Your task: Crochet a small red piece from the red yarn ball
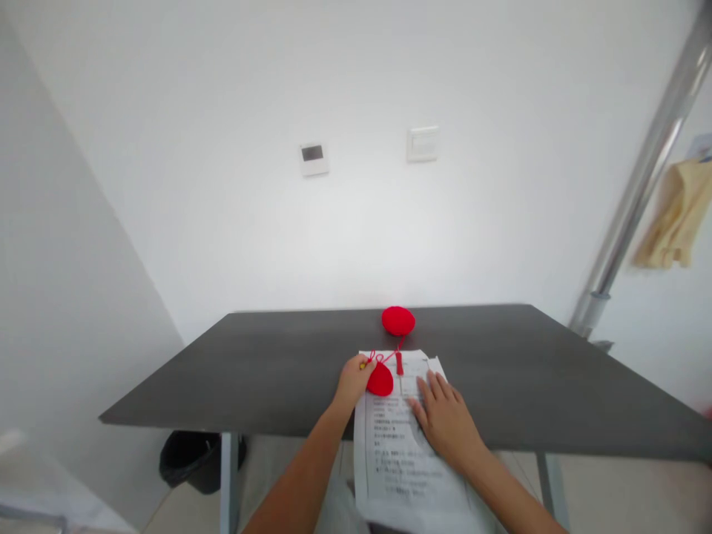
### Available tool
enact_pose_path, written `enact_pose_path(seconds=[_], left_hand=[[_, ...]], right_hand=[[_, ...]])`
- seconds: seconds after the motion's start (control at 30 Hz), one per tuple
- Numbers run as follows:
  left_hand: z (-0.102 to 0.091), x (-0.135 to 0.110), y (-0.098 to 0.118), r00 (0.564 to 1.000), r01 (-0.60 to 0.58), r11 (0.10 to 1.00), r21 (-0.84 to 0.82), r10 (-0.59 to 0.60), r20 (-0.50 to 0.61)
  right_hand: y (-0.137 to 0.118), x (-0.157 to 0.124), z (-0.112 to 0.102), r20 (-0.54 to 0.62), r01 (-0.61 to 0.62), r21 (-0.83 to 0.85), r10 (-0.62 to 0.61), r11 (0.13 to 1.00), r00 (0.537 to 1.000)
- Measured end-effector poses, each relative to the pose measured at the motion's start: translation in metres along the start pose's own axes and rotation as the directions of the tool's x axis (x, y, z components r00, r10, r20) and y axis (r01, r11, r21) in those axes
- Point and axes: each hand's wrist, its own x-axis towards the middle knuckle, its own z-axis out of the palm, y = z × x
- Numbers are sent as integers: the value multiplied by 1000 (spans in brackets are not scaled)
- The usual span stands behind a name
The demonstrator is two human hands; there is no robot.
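Note:
My left hand (354, 378) is closed in a pinch at the upper left corner of a printed paper sheet (397, 445), gripping something small and yellowish beside a red crocheted piece (380, 381). Red yarn (396, 350) runs from that piece to a red yarn ball (398, 320) farther back on the dark table (267, 371). A small red tool (399, 363) lies on the paper near the yarn. My right hand (445, 415) lies flat on the paper with fingers stretched out, holding nothing.
The paper overhangs the table's near edge. A black bin (194, 460) stands under the table at the left. A metal pole (639, 178) rises at the right with a beige cloth (673, 219) hanging by it. White wall behind, with two wall plates.

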Motion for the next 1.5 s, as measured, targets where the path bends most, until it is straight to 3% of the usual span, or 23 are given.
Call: enact_pose_path(seconds=[0.1,0.17,0.37,0.47,0.6,0.73,0.8,0.97,1.17,1.37,1.5], left_hand=[[1,-16,-23,1000,14,1000,-21,-14,27],[2,-22,-28,1000,28,1000,-2,-28,6],[-10,-4,-1,998,-55,998,44,55,-1],[-13,2,8,999,-32,996,83,35,-32],[-10,-2,-3,999,-28,998,61,30,-44],[3,-18,-29,999,15,999,-48,-16,-36],[5,-24,-32,998,49,997,-62,-50,-24],[-11,-13,-8,998,-17,999,-33,14,-66],[-5,-3,12,990,38,998,58,-30,-135],[17,16,14,980,9,999,47,1,-198],[21,27,8,975,-55,998,-29,48,-216]], right_hand=[[7,-26,33,-133,62,-18,-64,998,989],[10,-29,37,-149,77,-27,-80,997,986],[12,24,-28,45,19,83,-22,996,999],[19,36,-38,47,-43,201,35,979,998],[33,35,-13,26,-75,319,70,945,997],[57,26,27,-39,82,380,-73,921,997],[63,24,36,-45,142,399,-136,906,990],[45,44,11,-80,83,410,-55,908,995],[23,47,-22,100,-88,245,65,965,993],[12,61,-17,115,-48,167,29,985,993],[15,74,-9,99,-45,157,30,987,995]])
